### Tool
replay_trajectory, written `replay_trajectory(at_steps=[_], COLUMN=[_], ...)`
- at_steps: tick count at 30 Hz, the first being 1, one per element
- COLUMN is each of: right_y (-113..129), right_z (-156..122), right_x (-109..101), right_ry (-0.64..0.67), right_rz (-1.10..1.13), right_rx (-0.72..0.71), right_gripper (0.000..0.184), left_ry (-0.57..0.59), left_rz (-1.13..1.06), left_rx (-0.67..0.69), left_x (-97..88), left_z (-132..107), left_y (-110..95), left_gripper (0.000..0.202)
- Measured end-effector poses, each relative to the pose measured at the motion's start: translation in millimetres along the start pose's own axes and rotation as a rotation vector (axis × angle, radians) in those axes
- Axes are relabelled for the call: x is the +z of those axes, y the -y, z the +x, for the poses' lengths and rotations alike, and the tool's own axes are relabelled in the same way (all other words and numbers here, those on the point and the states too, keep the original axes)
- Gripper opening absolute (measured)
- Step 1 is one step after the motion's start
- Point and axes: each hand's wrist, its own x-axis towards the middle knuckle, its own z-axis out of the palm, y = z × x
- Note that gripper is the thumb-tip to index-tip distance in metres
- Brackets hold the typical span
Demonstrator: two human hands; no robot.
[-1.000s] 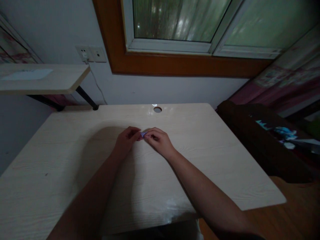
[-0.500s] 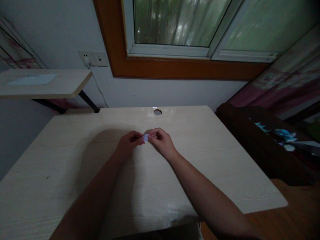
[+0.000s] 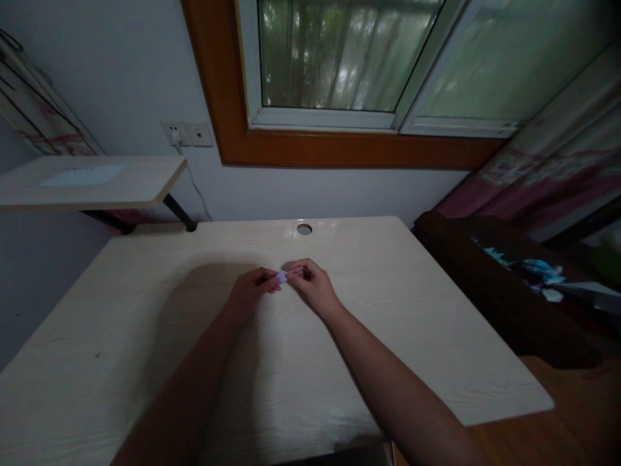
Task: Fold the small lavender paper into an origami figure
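A brown-framed window sits above a pale desk in dim light.

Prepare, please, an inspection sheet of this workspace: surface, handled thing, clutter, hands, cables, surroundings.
Surface: pale wood-grain desk, round hole near far edge.
Handled thing: small pale-purple piece; too small to identify.
Clutter: pale sheet on raised shelf; bluish items on dark furniture at right, unidentifiable.
Hands: left hand and right hand pinch the piece from opposite sides.
Cables: white cable runs from wall socket toward desk's far edge.
Surroundings: window with brown frame; patterned curtain at right.
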Motion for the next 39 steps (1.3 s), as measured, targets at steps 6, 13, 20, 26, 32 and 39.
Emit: replay_trajectory(at_steps=[6, 13, 20, 26, 32, 39], right_y=[2.7, 7.4, 13.5, 11.5, 11.4, 10.6], right_z=[-3.5, -6.1, -17.1, -32.4, -53.3, -63.5], right_x=[0.6, 2.9, 5.8, 7.2, 13.0, 15.1], right_ry=[0.011, 0.031, 0.058, 0.030, 0.062, -0.027], right_rz=[-0.101, -0.251, -0.359, -0.276, -0.181, -0.133], right_rx=[-0.030, -0.110, -0.136, -0.064, 0.011, 0.058], right_gripper=[0.025, 0.027, 0.032, 0.031, 0.030, 0.027], left_ry=[-0.025, -0.027, -0.081, -0.102, -0.134, -0.115], left_rz=[0.075, 0.164, 0.177, 0.204, 0.160, 0.102], left_rx=[0.015, 0.065, 0.138, 0.126, 0.090, 0.035], left_x=[3.1, 1.5, 7.4, 14.0, 12.7, 13.3], left_z=[1.1, 2.1, -2.2, -18.1, -42.2, -50.3], left_y=[4.1, 9.9, 7.8, 14.1, 17.7, 5.5], left_gripper=[0.024, 0.024, 0.029, 0.022, 0.026, 0.026])
